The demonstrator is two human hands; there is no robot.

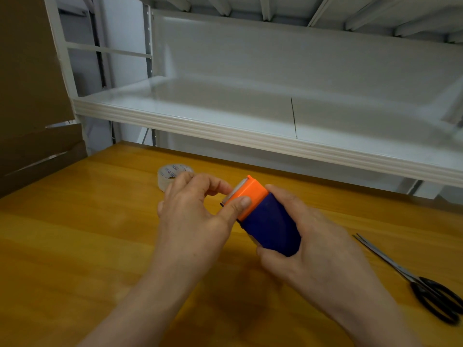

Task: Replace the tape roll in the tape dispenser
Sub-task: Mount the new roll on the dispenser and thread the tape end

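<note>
The tape dispenser (pixel 268 219) has a dark blue body and an orange front end, and it is held above the wooden table (pixel 75 234). My right hand (pixel 308 236) wraps around the blue body from the right and below. My left hand (pixel 193 211) pinches the orange end, thumb on its near side and fingers at its white front edge. A clear tape roll (pixel 166 175) with a printed core lies flat on the table just behind my left hand, partly hidden by my fingers.
Black-handled scissors (pixel 426 286) lie on the table at the right. A white metal shelf (pixel 250 128) overhangs the table's far edge. Brown cardboard (pixel 30 96) stands at the left.
</note>
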